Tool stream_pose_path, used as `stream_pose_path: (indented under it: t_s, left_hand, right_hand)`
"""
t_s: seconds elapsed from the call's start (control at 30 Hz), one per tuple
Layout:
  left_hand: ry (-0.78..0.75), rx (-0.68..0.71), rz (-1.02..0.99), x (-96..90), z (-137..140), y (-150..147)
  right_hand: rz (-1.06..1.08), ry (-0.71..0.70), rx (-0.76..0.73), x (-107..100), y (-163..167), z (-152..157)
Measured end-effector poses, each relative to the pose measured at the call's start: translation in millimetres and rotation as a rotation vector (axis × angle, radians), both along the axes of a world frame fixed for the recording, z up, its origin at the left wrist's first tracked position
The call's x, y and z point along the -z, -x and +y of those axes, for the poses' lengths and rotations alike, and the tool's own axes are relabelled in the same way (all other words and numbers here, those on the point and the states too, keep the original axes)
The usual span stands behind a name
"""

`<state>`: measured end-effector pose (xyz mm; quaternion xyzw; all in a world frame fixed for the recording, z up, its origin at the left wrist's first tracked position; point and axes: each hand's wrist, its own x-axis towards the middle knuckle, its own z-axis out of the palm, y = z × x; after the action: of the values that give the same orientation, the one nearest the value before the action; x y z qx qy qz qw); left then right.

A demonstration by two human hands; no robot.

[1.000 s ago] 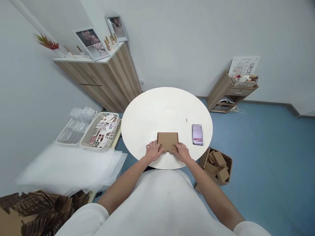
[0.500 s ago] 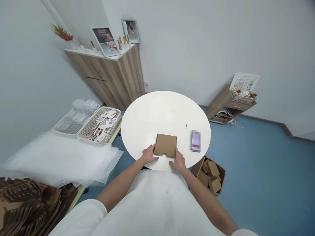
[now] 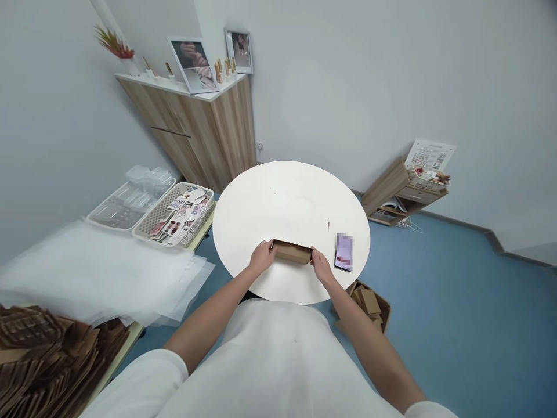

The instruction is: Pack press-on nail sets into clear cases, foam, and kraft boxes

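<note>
A small brown cardboard box [image 3: 292, 253] is tilted up over the near part of the round white table [image 3: 278, 197], one narrow side turned toward me. My left hand [image 3: 263, 256] grips its left end, and my right hand [image 3: 321, 266] grips its right end. Fingers of both hands are closed round the corners, partly hidden by the box. To the right of my right hand lies a phone [image 3: 343, 255], its screen blurred out.
A large carton [image 3: 383, 302] of folded boxes stands on the floor at right. At left are a basket [image 3: 143, 232] of cards, translucent sheets [image 3: 96, 267] and flattened cardboard [image 3: 39, 354]. A wooden cabinet [image 3: 230, 128] and a small shelf [image 3: 387, 186] stand by the walls.
The box lay flat with its lid facing up; now it is tipped up with a narrow side toward me. Both hands have moved slightly forward and closed on its ends.
</note>
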<state>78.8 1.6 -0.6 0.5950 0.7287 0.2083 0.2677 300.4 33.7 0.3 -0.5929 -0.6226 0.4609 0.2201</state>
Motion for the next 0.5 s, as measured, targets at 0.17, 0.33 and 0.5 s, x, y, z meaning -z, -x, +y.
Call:
stream_pose_path:
  t_s: [0.17, 0.33, 0.5]
  left_hand:
    - [0.0, -0.007, 0.032, 1.6, 1.6, 0.5]
    - [-0.059, 0.002, 0.023, -2.5, 3.9, 2.2]
    - [-0.105, 0.01, -0.023, -3.0, 1.4, 6.8]
  right_hand:
    - [-0.041, 0.013, 0.034, -4.6, -0.6, 8.5]
    - [0.006, 0.018, 0.096, -11.3, 5.1, 10.2]
    - [0.167, 0.089, 0.135, -12.1, 10.4, 5.6]
